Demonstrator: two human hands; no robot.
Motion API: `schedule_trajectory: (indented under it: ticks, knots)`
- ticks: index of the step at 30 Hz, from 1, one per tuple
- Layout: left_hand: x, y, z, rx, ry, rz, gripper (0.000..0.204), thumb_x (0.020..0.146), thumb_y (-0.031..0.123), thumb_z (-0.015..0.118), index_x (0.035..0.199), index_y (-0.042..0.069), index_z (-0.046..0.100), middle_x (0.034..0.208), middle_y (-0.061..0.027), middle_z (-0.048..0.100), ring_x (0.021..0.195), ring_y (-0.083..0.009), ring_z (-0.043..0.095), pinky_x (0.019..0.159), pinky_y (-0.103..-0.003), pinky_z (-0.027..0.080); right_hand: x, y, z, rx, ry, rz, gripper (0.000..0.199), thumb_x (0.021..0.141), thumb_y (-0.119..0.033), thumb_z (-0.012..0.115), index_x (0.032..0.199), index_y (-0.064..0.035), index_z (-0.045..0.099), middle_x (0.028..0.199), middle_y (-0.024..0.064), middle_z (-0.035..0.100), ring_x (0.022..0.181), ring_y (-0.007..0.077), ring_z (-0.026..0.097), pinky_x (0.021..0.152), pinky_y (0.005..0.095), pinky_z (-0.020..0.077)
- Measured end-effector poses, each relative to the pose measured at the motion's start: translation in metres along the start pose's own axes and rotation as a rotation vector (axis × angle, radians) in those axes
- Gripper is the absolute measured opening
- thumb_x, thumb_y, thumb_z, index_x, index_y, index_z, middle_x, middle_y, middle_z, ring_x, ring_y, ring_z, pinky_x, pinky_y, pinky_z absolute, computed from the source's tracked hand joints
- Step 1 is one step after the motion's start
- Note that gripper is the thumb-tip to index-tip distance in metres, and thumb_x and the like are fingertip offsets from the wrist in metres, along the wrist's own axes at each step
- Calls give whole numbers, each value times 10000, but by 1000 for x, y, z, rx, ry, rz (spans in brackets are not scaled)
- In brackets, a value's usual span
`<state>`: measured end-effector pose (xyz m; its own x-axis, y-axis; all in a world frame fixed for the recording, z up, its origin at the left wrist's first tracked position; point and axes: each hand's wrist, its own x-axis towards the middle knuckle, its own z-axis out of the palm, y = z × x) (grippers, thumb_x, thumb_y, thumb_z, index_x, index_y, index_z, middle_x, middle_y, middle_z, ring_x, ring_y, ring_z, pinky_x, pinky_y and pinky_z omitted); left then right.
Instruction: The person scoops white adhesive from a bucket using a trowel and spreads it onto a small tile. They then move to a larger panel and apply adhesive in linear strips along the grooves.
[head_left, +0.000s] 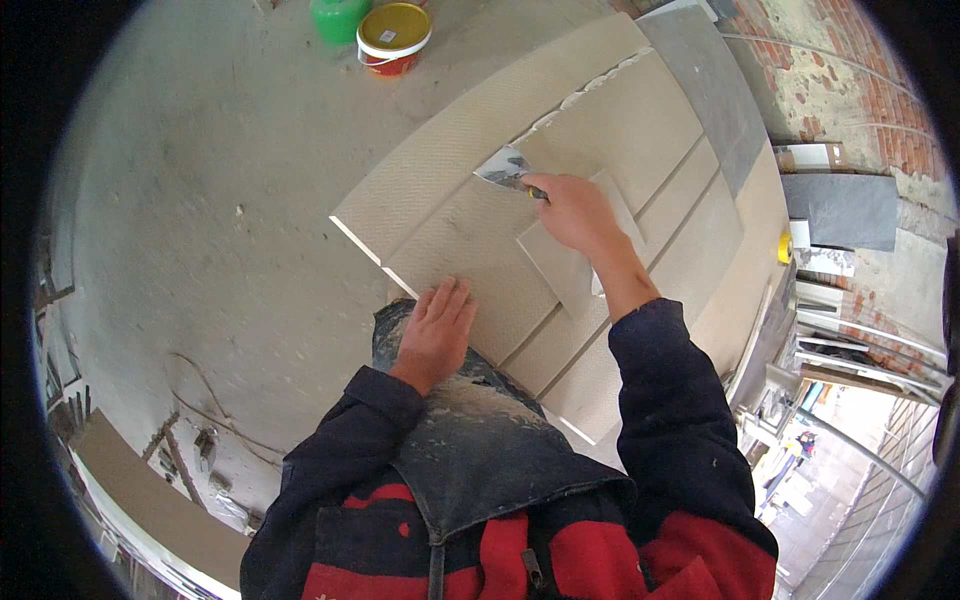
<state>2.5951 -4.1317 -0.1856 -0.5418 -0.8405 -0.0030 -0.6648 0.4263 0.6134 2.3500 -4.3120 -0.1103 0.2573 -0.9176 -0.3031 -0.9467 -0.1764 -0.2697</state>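
My right hand is closed round the handle of a putty knife. The metal blade, smeared with grey-white, rests at a long groove in a large beige board. White filler fills the far stretch of that groove; the nearer stretch shows as a bare line. My left hand lies on the board's near left edge, fingers stretched out and holding nothing. Under my right wrist a small beige square piece lies on the board, partly hidden by my hand and forearm. More grooves run parallel on the right.
A bucket with a yellow lid and a green container stand on the floor at the far left. A yellow tape roll sits by the right edge. Grey panels lean against a brick wall. A cable lies on the floor at left.
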Motion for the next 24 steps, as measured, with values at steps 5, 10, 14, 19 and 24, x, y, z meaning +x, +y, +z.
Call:
schedule_trajectory:
  ticks: [5,10,14,19,24]
  knots:
    - [0,4,-11,10,2,9,416,925,161,560,1299,-11,619,1497,-198,482,1432,-365,402,1180,-525,328,17,-14,-18,-131,-106,10,327,878,-123,618,1183,-151,732,1047,173,726,990,385,675,863,490,529]
    - [4,5,-12,54,7,25,432,916,160,554,1293,-44,601,1476,-214,486,1427,-373,389,1176,-528,324,-2,-58,-45,-123,-101,-32,356,879,-114,606,1216,-150,715,1076,172,719,994,388,679,862,499,534]
    - [3,8,-16,83,22,50,439,909,169,552,1281,-59,598,1456,-224,491,1407,-382,401,1174,-525,321,-16,-71,-20,-53,-119,58,364,893,-112,605,1243,-145,698,1103,173,711,975,399,676,860,502,534]
    - [4,9,-21,98,-8,52,431,915,173,555,1282,-48,602,1474,-218,485,1420,-385,395,1180,-530,315,-22,-58,12,-37,-106,53,364,901,-113,583,1242,-152,704,1061,189,718,968,396,679,848,503,538]
    - [0,8,-13,56,20,26,431,916,170,564,1287,-48,597,1488,-223,475,1438,-392,382,1186,-541,308,-17,-78,-18,-141,-140,11,385,904,-109,577,1268,-159,693,1016,204,718,951,398,683,828,511,541]
